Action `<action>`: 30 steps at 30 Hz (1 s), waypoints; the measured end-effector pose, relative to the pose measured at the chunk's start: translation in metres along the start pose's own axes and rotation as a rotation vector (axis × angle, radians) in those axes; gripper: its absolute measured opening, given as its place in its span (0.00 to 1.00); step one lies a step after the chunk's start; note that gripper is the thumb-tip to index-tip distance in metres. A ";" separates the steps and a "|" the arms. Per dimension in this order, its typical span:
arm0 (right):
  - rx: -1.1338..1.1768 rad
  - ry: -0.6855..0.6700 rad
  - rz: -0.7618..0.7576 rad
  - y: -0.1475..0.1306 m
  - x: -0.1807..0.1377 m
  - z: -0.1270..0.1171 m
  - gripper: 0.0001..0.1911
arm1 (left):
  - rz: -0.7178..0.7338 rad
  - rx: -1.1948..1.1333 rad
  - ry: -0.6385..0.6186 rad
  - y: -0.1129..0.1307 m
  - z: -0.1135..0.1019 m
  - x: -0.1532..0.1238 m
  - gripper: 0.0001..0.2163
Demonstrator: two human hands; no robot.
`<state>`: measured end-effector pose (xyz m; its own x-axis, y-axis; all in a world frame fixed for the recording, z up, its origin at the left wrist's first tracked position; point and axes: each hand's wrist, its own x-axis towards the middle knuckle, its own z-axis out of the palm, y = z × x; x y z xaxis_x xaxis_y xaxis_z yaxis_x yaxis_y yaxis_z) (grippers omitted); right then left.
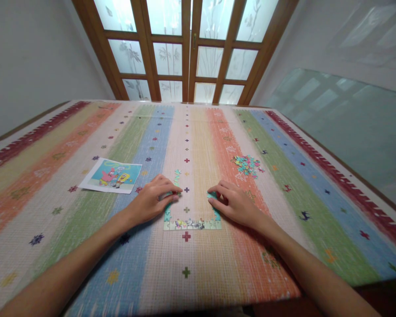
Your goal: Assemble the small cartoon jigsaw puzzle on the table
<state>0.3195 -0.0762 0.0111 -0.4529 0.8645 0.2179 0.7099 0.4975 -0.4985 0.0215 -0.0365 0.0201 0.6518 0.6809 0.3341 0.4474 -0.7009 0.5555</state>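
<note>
Printed sheet (110, 176): white-edged, with pink and yellow cartoon figures on a blue-green ground, lying flat on the striped tablecloth (168, 281).
Left hand (152, 198): fingers bent, thumb and forefinger tips close together at the far end of the left side of the puzzle border (191, 225); I cannot tell whether they grip a piece.
Border, left side: teal interlocked pieces, running from the near corner up to the left fingertips, partly hidden by them.
Small green pieces (177, 177): a short line just beyond the left fingertips, on the far side.
Border, near row: pale green pieces with small multicoloured details along the inner edge, lying nearer than both hands, between them; the middle is bare cloth.
Border, right side: teal too, ending under the right fingers.
Right hand (234, 201): fingers curled, thumb and forefinger tips slightly apart at that side's far end; a firm grip cannot be told.
Piece pile (247, 165): teal, yellow and pink, heaped beyond the right hand.
</note>
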 end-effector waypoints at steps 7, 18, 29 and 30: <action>0.020 0.004 -0.012 0.001 0.000 0.001 0.07 | 0.008 -0.028 0.061 0.001 0.010 0.000 0.06; -0.014 -0.004 -0.009 -0.001 0.000 -0.001 0.07 | -0.001 0.162 0.059 -0.004 0.010 0.000 0.10; -0.003 -0.013 -0.003 0.000 0.000 0.000 0.08 | 0.000 0.164 0.057 -0.004 0.012 -0.003 0.09; -0.002 -0.014 -0.003 0.000 0.000 0.000 0.08 | -0.002 0.160 0.057 -0.005 0.012 -0.003 0.09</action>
<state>0.3193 -0.0760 0.0115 -0.4627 0.8619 0.2073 0.7097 0.5003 -0.4960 0.0250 -0.0379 0.0071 0.6170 0.6899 0.3786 0.5431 -0.7215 0.4296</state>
